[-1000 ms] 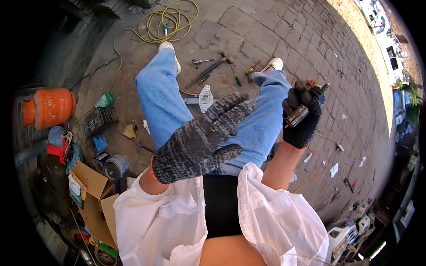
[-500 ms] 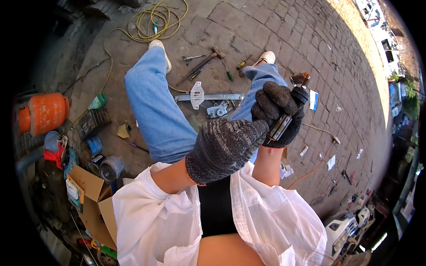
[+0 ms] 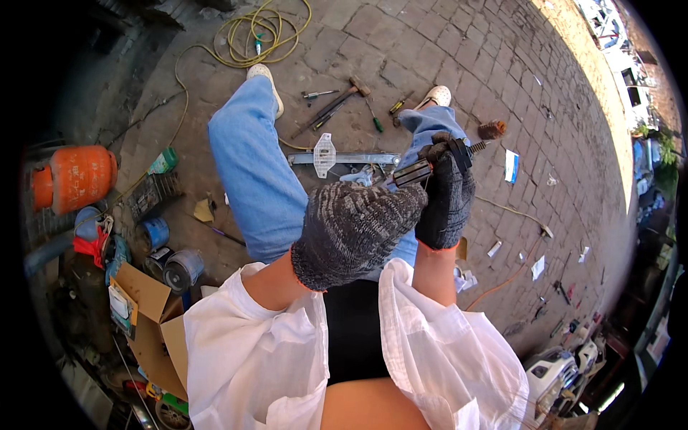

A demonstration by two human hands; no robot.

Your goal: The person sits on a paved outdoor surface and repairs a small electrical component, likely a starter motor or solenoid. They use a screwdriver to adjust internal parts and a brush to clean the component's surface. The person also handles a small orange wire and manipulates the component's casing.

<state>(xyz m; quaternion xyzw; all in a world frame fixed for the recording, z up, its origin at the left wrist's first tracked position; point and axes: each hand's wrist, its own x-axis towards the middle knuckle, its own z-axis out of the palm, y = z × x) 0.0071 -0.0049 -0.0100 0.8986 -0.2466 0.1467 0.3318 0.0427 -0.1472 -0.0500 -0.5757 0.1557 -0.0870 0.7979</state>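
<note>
My right hand, in a dark knit glove, holds a metal part that has a black collar and a threaded end pointing up and right. My left hand, in a mottled grey glove, is closed against the part's lower end, its fingertips mostly hidden. Behind them on the floor lie a metal rail, a clear plastic piece and a grey-blue part partly covered by the gloves. A rusty brown piece shows just beyond the threaded end.
A hammer, screwdrivers and a coiled yellow hose lie ahead on the paving. At left are an orange gas cylinder, several cans and a cardboard box. Paper scraps and cords lie at right.
My left hand has moved from lying spread to closed at the part. My right hand shifted left and turned the part, which now tilts up to the right.
</note>
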